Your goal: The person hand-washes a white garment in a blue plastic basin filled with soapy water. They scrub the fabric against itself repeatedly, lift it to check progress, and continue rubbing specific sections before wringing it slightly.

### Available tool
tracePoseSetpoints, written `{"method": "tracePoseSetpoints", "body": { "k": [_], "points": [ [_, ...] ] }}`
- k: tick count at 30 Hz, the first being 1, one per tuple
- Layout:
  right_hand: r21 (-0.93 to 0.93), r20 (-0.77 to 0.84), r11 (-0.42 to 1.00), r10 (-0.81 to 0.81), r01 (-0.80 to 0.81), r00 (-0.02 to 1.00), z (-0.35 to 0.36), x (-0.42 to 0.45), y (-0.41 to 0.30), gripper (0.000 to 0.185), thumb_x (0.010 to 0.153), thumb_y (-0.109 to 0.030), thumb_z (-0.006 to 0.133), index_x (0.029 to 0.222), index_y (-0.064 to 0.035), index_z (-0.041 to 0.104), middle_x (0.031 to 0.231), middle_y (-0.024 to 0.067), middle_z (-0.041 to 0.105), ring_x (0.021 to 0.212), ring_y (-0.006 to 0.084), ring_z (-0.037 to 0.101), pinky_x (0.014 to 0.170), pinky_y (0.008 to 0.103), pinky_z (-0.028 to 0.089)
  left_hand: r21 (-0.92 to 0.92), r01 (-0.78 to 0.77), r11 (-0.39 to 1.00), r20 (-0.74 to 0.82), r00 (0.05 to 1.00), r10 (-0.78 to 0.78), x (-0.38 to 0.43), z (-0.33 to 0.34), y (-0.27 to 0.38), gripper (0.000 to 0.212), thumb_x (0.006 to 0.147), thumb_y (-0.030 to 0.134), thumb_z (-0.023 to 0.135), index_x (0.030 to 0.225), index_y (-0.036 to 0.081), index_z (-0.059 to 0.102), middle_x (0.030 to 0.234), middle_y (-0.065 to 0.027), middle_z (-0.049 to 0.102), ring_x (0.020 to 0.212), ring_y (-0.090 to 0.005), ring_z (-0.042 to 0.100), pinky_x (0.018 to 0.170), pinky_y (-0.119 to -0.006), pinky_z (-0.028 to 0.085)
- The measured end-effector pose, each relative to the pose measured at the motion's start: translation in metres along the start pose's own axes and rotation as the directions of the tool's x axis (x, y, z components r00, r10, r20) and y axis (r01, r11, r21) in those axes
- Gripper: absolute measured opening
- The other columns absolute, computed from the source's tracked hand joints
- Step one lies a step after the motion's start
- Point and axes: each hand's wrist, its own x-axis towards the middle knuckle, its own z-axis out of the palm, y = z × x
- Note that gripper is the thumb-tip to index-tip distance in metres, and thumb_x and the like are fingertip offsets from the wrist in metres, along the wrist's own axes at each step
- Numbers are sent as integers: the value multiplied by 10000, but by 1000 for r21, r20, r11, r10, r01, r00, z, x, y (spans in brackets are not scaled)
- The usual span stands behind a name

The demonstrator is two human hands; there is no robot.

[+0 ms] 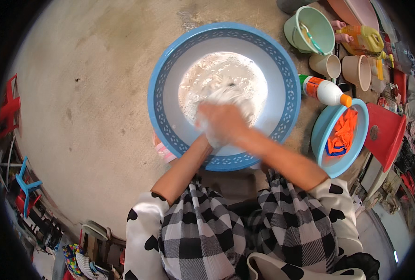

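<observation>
A large blue plastic basin [157,115] with a patterned rim and pale inside stands before my knees. Sudsy, cloudy water [225,64] covers its bottom. Over the water my right hand [228,120], blurred by motion, grips a wet whitish cloth [233,98]. My left hand [204,120] is pressed into the same cloth, largely covered by my right hand and the fabric. Part of the cloth lies over my left wrist, and the rest trails into the water. Both forearms reach across the basin's near rim.
On the right lie a white bottle with an orange cap [330,92] and a light-blue basin [317,140] holding orange cloth [344,129]. Beyond are a green bucket [293,31] with a brush, two beige pots and a red stool [382,133]. Concrete floor [88,105] extends left.
</observation>
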Motion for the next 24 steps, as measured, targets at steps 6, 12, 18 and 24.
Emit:
{"method": "tracePoseSetpoints", "body": {
  "k": [6, 12, 18, 24],
  "points": [
    [-170, -26, 984, 51, -54, 998, 6, 10, 34, 152, 783, -217, 601, 807, -68, 587, 692, 104, 624, 523, 237, 609, 475, 320, 494, 120, -28, 992, -87, 995, 39, 5, -6, -5, 305, 950, 205, 414, 1195, 29, 456, 1042, -103, 599, 847, -200, 639, 680, -283, 564],
    [-103, -140, 993, 35, -50, 990, 6, -2, 30, 134, 733, -160, 649, 801, -64, 586, 696, 116, 614, 536, 224, 608, 447, 288, 494, 253, 9, 968, -173, 984, 36, 22, -18, -11, 322, 949, 228, 402, 1195, 26, 454, 1090, -143, 580, 982, -227, 606, 770, -344, 546],
    [-174, -241, 967, 145, -189, 960, -1, 5, 67, 184, 745, -228, 640, 837, -75, 593, 716, 111, 629, 569, 254, 621, 513, 355, 511, -213, 143, 966, -102, 980, -168, 9, -10, -7, 412, 950, 285, 405, 1230, -16, 434, 1186, -186, 545, 1083, -291, 553, 947, -440, 444],
    [-169, -241, 925, 295, -340, 924, 2, -7, 66, 192, 783, -236, 624, 841, -53, 617, 733, 152, 640, 585, 292, 626, 520, 374, 508, -191, 109, 976, -75, 989, -125, 9, 2, -1, 442, 947, 287, 395, 1287, 4, 391, 1248, -170, 513, 1090, -288, 547, 967, -412, 422]
  ]
}}
